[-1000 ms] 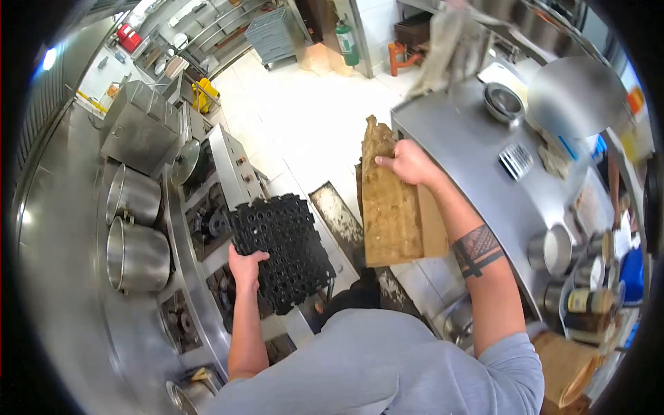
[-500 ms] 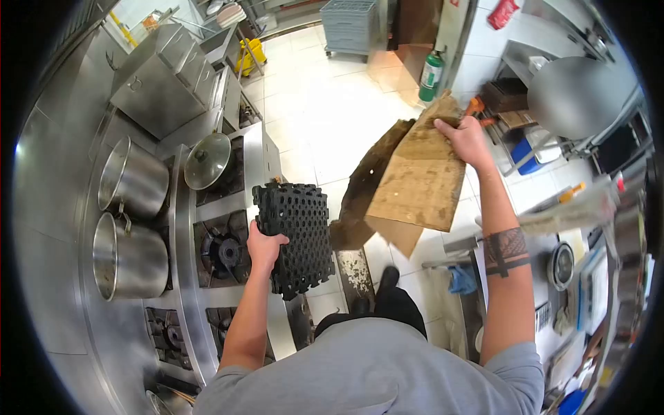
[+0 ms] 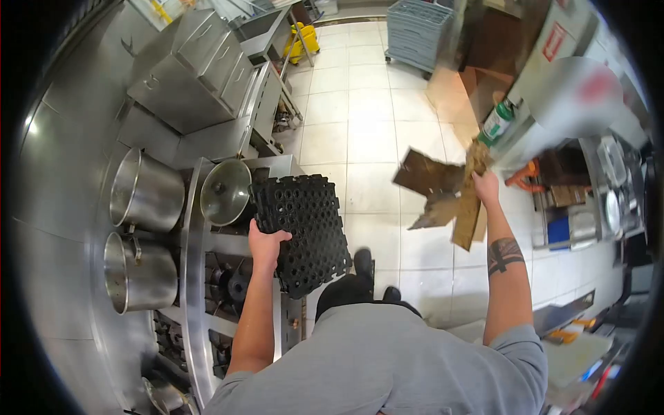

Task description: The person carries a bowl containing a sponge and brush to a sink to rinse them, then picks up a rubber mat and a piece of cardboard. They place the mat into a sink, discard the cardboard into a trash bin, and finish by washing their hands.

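My left hand (image 3: 266, 245) grips a stack of black perforated rubber floor mats (image 3: 308, 228) by its left edge, thumb on top. The stack is held up beside the stove, above the floor. Out to the right, my right hand (image 3: 485, 187) is closed on a stained, torn piece of brown cardboard (image 3: 470, 211). The cardboard hangs in bent flaps over the tiles, with a dark, dirty flap (image 3: 427, 171) reaching left. My right fingers are partly hidden behind it.
On the left, a gas stove (image 3: 228, 280) carries two steel stockpots (image 3: 149, 190) and a pan with a glass lid (image 3: 226, 192). White floor tiles (image 3: 370, 187) run ahead to grey stacked racks (image 3: 417, 34). A green fire extinguisher (image 3: 496, 124) stands right, near a steel shelf (image 3: 588, 162).
The view has swung to the right and my feet have shifted. The cardboard has turned and moved farther from the mats, its flaps now hanging differently. Both hands keep their hold.
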`<state>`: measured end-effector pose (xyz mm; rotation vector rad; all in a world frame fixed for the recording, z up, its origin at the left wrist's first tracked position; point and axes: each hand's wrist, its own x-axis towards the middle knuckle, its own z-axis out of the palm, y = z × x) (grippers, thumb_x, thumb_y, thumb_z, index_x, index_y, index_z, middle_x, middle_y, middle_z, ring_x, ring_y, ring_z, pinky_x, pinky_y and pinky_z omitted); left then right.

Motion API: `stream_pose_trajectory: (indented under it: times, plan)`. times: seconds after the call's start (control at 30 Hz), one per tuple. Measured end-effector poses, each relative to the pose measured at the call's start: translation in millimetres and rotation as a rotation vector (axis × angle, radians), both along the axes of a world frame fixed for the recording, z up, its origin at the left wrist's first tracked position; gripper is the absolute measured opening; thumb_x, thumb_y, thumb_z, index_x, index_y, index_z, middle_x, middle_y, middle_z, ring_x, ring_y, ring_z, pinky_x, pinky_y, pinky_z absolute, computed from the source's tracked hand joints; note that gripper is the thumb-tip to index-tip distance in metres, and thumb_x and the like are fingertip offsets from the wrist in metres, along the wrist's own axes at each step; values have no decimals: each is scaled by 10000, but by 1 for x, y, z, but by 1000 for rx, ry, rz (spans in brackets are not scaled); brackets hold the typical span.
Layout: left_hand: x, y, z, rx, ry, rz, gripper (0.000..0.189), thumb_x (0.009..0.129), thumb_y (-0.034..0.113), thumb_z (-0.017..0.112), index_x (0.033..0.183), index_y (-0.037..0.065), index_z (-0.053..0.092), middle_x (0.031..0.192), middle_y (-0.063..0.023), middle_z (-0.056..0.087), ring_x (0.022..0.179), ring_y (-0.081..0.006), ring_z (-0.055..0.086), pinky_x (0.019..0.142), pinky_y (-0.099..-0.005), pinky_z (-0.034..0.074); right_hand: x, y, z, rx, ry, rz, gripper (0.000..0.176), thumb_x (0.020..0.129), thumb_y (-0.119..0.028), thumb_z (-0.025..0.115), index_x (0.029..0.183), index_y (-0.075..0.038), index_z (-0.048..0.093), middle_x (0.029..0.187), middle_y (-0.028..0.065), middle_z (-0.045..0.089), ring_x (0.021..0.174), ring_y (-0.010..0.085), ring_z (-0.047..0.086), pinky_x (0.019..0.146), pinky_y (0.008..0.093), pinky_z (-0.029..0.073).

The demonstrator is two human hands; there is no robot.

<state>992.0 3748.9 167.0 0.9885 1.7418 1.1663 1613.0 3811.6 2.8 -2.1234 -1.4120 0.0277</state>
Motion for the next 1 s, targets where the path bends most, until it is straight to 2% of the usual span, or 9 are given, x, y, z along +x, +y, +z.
stream_pose_trajectory:
  times: [0.03, 0.1, 0.17, 0.2, 0.3, 0.47, 0.67, 0.8, 1.0]
  plan:
    - [2, 26, -5, 11, -25, -15, 667, 530, -86, 769, 1157, 6, 560, 1055, -95, 685, 947, -258, 662, 861, -367, 529, 20, 15, -26, 79, -119, -13, 410, 862, -350, 683, 885, 59, 705, 884, 300, 678, 897, 478, 655, 821, 527, 516]
    - [0, 72, -33, 22, 41, -6, 646, 527, -69, 775, 1135, 4, 568, 1044, -104, 688, 940, -259, 663, 866, -369, 527, 30, 15, -25, -236, -8, -159, 460, 885, -406, 647, 884, 50, 706, 892, 298, 679, 898, 478, 652, 801, 540, 518]
    - [10, 119, -36, 13, 110, -3, 587, 524, -17, 787, 1074, -2, 582, 1007, -128, 701, 916, -274, 672, 868, -376, 523, 78, 5, -78, -414, -139, -257, 574, 928, -507, 550, 850, 40, 705, 839, 274, 682, 849, 470, 660, 756, 553, 513]
    - [14, 148, -41, -13, 179, -13, 584, 531, -10, 783, 1076, -9, 575, 1003, -146, 712, 917, -301, 686, 860, -389, 528, 90, -1, -79, -344, -39, -280, 518, 879, -466, 631, 869, 44, 722, 886, 297, 692, 880, 457, 673, 821, 556, 510]
    - [24, 218, -49, -116, 158, -50, 592, 532, 4, 782, 1086, 0, 575, 1006, -157, 715, 928, -338, 692, 860, -408, 532, 86, -21, -46, -395, -81, -523, 519, 866, -418, 657, 828, 98, 704, 849, 320, 676, 856, 486, 660, 813, 536, 515]
    - [54, 356, -58, -136, 308, -115, 616, 535, 41, 789, 1112, 21, 573, 1020, -177, 714, 962, -368, 691, 873, -420, 531, 81, -28, -28, -589, -118, -500, 455, 882, -363, 680, 847, 89, 706, 879, 315, 681, 868, 481, 664, 812, 529, 521]
    - [80, 511, -66, -172, 339, -126, 702, 529, 42, 798, 1191, 21, 567, 1106, -177, 705, 1021, -356, 678, 906, -417, 518, 89, 41, -49, -745, -96, -530, 401, 893, -320, 671, 852, 78, 702, 899, 289, 690, 891, 467, 664, 821, 533, 519]
    - [70, 615, -86, -111, 409, -31, 710, 538, 24, 796, 1202, -14, 546, 1140, -201, 693, 1031, -351, 679, 921, -409, 516, 108, 182, -49, -759, 1, -528, 357, 891, -291, 668, 862, 63, 703, 924, 277, 691, 916, 455, 660, 822, 533, 522]
    - [79, 759, -50, -96, 224, -1, 694, 569, -65, 747, 1229, -26, 534, 1100, -166, 688, 981, -314, 681, 878, -395, 535, 142, 448, -48, -856, -39, -356, 364, 854, -295, 686, 957, 54, 703, 999, 273, 695, 977, 442, 667, 865, 509, 542]
